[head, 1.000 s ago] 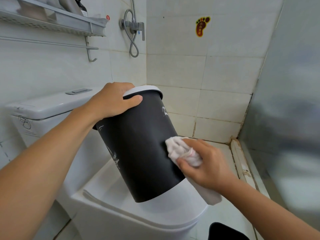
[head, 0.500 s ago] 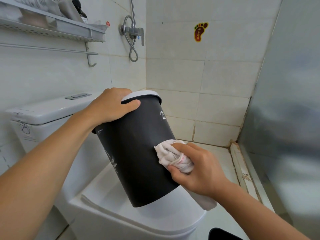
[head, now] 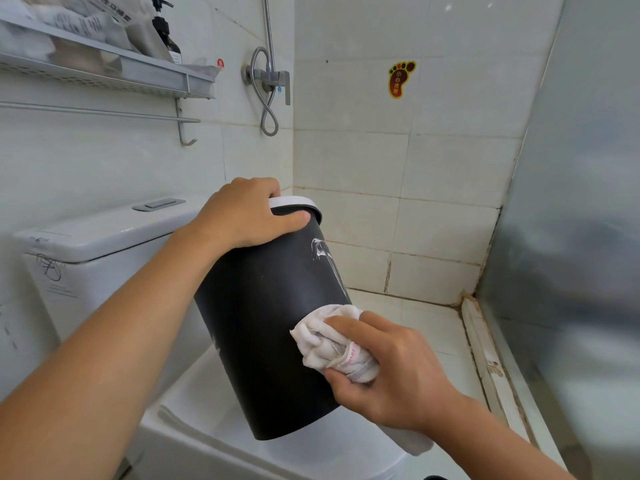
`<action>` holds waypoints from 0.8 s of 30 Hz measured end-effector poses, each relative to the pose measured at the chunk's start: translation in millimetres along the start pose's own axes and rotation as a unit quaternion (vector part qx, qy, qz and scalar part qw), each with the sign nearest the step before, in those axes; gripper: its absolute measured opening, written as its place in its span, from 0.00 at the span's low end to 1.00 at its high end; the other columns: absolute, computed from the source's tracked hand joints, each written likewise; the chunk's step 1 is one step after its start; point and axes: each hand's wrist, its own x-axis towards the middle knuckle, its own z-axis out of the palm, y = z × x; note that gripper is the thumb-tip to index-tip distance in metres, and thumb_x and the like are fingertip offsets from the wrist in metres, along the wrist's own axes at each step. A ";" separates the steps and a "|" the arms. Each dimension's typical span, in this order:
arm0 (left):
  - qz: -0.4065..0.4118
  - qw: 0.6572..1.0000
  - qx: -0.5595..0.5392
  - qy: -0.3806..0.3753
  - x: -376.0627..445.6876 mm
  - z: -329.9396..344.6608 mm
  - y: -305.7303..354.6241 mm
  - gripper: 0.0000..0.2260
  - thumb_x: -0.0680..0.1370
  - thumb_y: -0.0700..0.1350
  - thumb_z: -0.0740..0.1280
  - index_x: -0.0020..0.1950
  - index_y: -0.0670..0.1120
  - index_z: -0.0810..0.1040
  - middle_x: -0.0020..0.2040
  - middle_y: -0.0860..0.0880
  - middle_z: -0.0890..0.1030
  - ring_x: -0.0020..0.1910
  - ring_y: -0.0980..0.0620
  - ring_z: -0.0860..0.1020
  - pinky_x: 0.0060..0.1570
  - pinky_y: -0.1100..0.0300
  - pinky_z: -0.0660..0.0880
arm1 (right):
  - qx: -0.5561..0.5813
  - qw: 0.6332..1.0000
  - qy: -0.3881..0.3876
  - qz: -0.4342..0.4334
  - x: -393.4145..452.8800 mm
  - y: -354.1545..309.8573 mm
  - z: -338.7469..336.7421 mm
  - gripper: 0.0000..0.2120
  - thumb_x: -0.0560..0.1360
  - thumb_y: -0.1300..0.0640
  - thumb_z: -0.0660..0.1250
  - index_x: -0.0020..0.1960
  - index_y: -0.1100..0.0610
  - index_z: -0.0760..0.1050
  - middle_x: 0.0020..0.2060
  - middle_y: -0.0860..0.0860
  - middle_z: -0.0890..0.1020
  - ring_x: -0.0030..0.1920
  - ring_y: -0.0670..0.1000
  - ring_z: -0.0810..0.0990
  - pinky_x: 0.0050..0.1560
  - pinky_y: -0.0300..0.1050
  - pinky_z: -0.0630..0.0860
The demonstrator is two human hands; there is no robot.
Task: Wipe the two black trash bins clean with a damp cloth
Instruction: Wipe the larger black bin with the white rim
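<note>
Lower on the bin's side now than a moment ago, the bunched white cloth sits near the base of the round black plastic trash bin, pressed there by the right hand, whose fingers curl around the wad. Her left hand clamps the bin's white rim, holding it tilted above the closed white toilet lid. White streaks mark the bin's upper side.
</note>
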 end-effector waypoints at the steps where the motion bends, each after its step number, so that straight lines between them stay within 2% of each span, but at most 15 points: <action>1: -0.004 0.999 0.028 -0.019 0.6 1.5 0.2 0.22 0.73 0.70 0.70 0.42 0.52 0.73 0.43 0.53 0.78 0.45 0.48 0.76 0.41 0.53 0.70 | 0.004 1.000 0.000 0.003 0.5 -0.4 0.1 0.21 0.70 0.42 0.74 0.62 0.40 0.79 0.45 0.39 0.79 0.38 0.46 0.78 0.34 0.44 0.77; 3: -0.005 0.998 0.044 -0.043 2.5 1.3 -0.8 0.24 0.72 0.70 0.72 0.41 0.51 0.71 0.43 0.52 0.76 0.43 0.48 0.75 0.38 0.53 0.66 | 0.008 1.000 -0.001 0.009 1.8 -0.9 0.1 0.20 0.70 0.41 0.73 0.62 0.39 0.79 0.44 0.40 0.79 0.39 0.46 0.78 0.35 0.44 0.77; 9: 0.007 0.999 -0.002 -0.051 0.3 -2.4 -4.1 0.26 0.71 0.68 0.74 0.38 0.49 0.69 0.40 0.50 0.76 0.38 0.51 0.74 0.35 0.54 0.64 | -0.021 1.000 0.002 -0.002 13.8 -10.3 1.5 0.19 0.72 0.38 0.71 0.61 0.39 0.79 0.41 0.42 0.78 0.37 0.47 0.76 0.33 0.42 0.75; 13: 0.034 0.998 -0.002 -0.046 -2.6 -1.5 -1.5 0.26 0.74 0.71 0.69 0.38 0.50 0.69 0.39 0.52 0.77 0.39 0.52 0.74 0.35 0.54 0.64 | -0.024 0.999 0.021 0.022 36.5 -12.0 -2.1 0.20 0.72 0.35 0.69 0.61 0.40 0.78 0.41 0.42 0.78 0.37 0.48 0.77 0.34 0.45 0.76; 15: 0.046 0.998 0.002 -0.042 -4.1 -1.3 -2.0 0.25 0.76 0.72 0.66 0.38 0.50 0.70 0.39 0.52 0.77 0.39 0.53 0.75 0.35 0.54 0.65 | -0.004 0.998 0.034 0.048 55.9 -6.3 -4.8 0.21 0.72 0.34 0.67 0.62 0.40 0.78 0.42 0.42 0.79 0.40 0.47 0.79 0.38 0.47 0.78; 18: 0.051 0.998 0.003 -0.034 -6.0 -1.9 -4.0 0.25 0.77 0.71 0.63 0.38 0.51 0.70 0.38 0.51 0.77 0.39 0.52 0.75 0.35 0.54 0.65 | 0.052 0.992 0.044 0.106 80.9 2.6 -3.8 0.17 0.72 0.36 0.67 0.57 0.41 0.79 0.41 0.43 0.82 0.42 0.46 0.81 0.42 0.50 0.80; 20: 0.047 0.998 0.007 -0.033 -6.7 -2.3 -5.3 0.25 0.78 0.71 0.63 0.38 0.50 0.69 0.38 0.51 0.77 0.38 0.52 0.74 0.35 0.54 0.64 | 0.081 0.988 0.045 0.122 82.3 1.6 -0.9 0.15 0.72 0.38 0.69 0.57 0.41 0.79 0.41 0.43 0.83 0.43 0.45 0.81 0.43 0.49 0.80; 24: 0.042 0.998 0.007 -0.036 -6.2 -1.8 -9.2 0.26 0.77 0.72 0.64 0.39 0.48 0.71 0.39 0.51 0.77 0.40 0.51 0.75 0.37 0.53 0.67 | 0.048 0.996 0.031 0.062 45.2 -6.9 -2.9 0.19 0.71 0.38 0.70 0.60 0.42 0.78 0.44 0.41 0.82 0.42 0.44 0.81 0.41 0.44 0.78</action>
